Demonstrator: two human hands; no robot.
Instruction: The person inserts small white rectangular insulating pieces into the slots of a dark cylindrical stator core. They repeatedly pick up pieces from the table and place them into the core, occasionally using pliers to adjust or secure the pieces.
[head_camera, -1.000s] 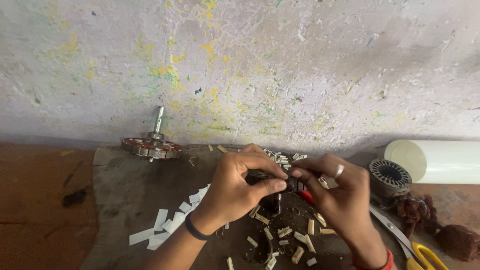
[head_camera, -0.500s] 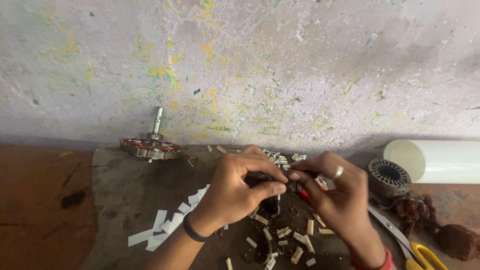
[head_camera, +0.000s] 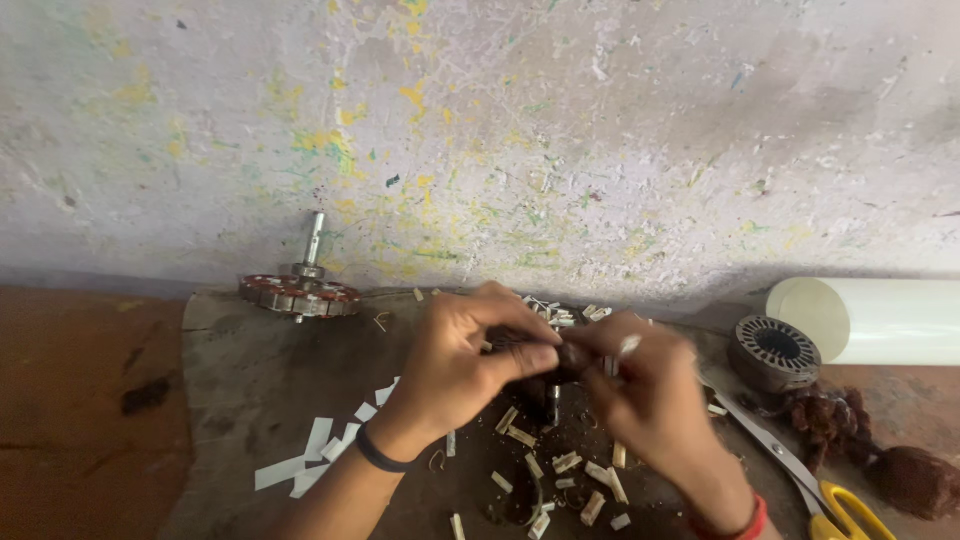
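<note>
Left hand (head_camera: 468, 360) and right hand (head_camera: 640, 385) — both pinched shut on small dark motor part (head_camera: 570, 360), paper scraps (head_camera: 560, 465) below

Hands meet at frame ctr: left hand (head_camera: 455, 365) & right hand (head_camera: 645, 395) touching round a small motor part (head_camera: 560, 362) over the work mat (head_camera: 250, 400). Rotor w/ shaft (head_camera: 298, 292) upper left by wall. Paper strips (head_camera: 320, 450) lower left. Stator core (head_camera: 772, 352) right, plastic roll (head_camera: 870, 320) behind it. Scissors (head_camera: 800, 475) lower right.

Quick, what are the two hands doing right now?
Left hand: closed, pinching a small dark part.
Right hand: closed on the same part; it is blurred.
</note>
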